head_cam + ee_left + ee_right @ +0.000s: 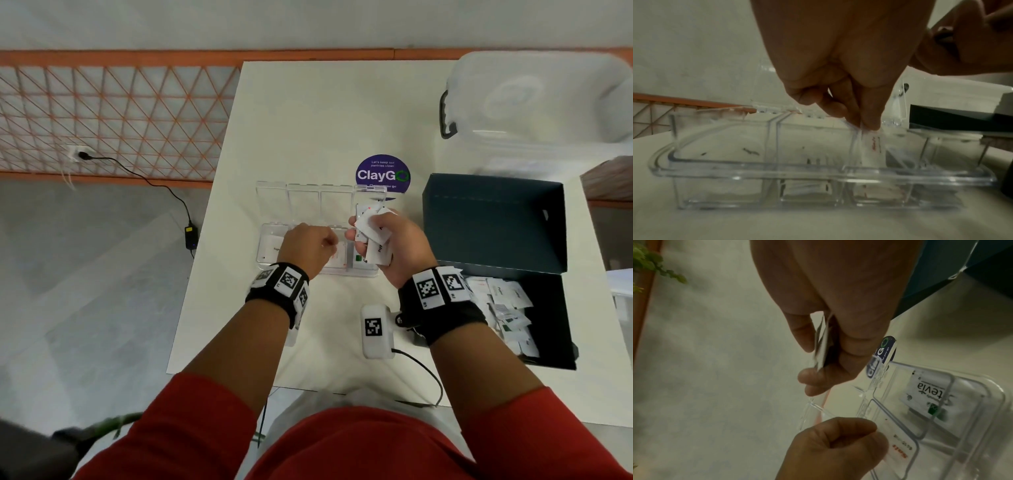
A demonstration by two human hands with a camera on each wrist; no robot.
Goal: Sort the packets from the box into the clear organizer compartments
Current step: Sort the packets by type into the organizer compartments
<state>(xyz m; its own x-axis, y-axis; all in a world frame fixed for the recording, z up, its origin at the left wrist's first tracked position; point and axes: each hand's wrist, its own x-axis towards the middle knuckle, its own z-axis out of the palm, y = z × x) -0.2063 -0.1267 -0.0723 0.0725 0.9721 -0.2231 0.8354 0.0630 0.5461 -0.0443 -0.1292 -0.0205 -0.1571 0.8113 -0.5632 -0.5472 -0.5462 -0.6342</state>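
The clear organizer lies mid-table with its lid open behind it. My left hand pinches a white salt packet with red print, its lower end inside the third compartment from the left. Just to the right, my right hand grips a bunch of white packets above the organizer's right end. A Stevia packet lies in the rightmost compartment and a white packet in the leftmost. The dark box on the right holds several more packets.
The box's lid stands upright behind it. A translucent storage tub sits at the back right. A purple ClayGo sticker marks the table beyond the organizer. A white tagged device with a cable lies near me.
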